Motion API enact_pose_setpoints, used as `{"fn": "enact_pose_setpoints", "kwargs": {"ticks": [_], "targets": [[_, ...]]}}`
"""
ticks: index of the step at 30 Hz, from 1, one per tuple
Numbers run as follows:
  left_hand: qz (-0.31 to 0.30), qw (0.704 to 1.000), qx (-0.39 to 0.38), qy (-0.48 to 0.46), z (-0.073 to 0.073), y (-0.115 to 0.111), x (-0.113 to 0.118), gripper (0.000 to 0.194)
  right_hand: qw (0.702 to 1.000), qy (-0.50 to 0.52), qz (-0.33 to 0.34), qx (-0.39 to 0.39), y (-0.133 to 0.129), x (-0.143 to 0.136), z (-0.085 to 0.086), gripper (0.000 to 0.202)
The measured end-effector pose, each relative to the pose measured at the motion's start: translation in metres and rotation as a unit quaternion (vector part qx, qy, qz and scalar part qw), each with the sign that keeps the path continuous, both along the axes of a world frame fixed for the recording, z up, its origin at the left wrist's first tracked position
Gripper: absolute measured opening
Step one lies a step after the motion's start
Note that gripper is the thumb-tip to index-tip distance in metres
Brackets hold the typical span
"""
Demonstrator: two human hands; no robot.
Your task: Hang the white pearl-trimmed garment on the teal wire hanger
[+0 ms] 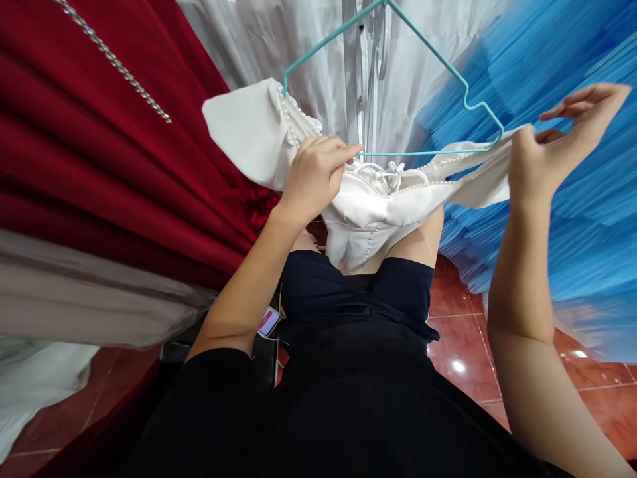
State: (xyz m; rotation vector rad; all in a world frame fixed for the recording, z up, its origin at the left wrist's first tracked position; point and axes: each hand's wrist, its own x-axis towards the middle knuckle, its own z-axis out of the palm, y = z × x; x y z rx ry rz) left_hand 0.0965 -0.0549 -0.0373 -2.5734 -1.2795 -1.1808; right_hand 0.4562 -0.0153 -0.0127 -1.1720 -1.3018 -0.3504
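A white garment (368, 206) with pearl-like beaded edges and a small bow hangs on a light-blue wire hanger (432, 50) above my lap. My left hand (313, 174) is closed on the garment's edge beside the lower bar of the hanger. At the right end, my right hand (557, 143) pinches the garment's strap between thumb and palm near the hanger's corner, its other fingers stretched out to the right. The garment's left sleeve flares out beyond my left hand.
Red drapery (124, 146) with a sparkling trim hangs at left, above pale fabric (89, 285). White cloth (318, 60) hangs ahead, and blue tulle (587, 232) fills the right. A phone (269, 321) lies beside my left thigh, over red floor tiles (460, 352).
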Motion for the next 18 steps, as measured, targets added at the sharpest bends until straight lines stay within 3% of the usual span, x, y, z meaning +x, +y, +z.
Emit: {"fn": "enact_pose_setpoints", "kwargs": {"ticks": [4,7,11,14,18], "targets": [[-0.001,1.0,0.006,0.007,-0.001,0.002,0.003,0.041,0.994,-0.048,0.099,0.017,-0.007,-0.018,0.039,0.04],[0.007,1.0,0.018,0.016,-0.002,0.002,0.006,0.044,0.983,-0.077,0.164,0.018,-0.007,-0.048,0.051,0.038],[0.027,0.999,0.041,0.02,-0.004,0.002,0.009,0.046,0.987,-0.022,0.158,0.034,0.007,-0.07,0.046,0.034],[0.034,0.998,0.044,0.021,-0.005,0.003,0.009,0.046,0.991,-0.03,0.13,-0.026,0.007,-0.067,0.033,0.036],[0.035,0.998,0.039,0.026,-0.004,0.004,0.008,0.047,0.989,-0.058,0.079,-0.113,-0.015,-0.056,0.021,0.035]]}}
